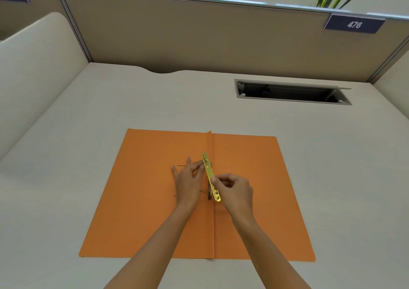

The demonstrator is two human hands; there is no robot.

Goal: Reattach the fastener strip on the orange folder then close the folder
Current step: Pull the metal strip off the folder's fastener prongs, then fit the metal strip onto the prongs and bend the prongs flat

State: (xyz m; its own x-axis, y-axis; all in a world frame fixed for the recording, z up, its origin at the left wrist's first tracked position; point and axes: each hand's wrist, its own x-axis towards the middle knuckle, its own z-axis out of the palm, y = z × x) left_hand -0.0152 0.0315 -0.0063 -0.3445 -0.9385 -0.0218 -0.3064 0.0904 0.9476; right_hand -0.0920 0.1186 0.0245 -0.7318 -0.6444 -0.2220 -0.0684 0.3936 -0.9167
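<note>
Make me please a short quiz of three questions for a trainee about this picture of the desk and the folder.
1. True or false: the flat orange paper folder lies open on the pale beige desk.
2. Which hand pinches the shiny gold metal fastener strip near its nearer end? A) the left hand B) the right hand C) neither
3. Fill the gap: the strip lies along the folder's centre ____.

Key
1. True. Both covers lie flat, spread to either side.
2. B. The right hand pinches it; the left hand's fingertips touch the strip near its far end.
3. Crease (the fold in the middle).
</note>
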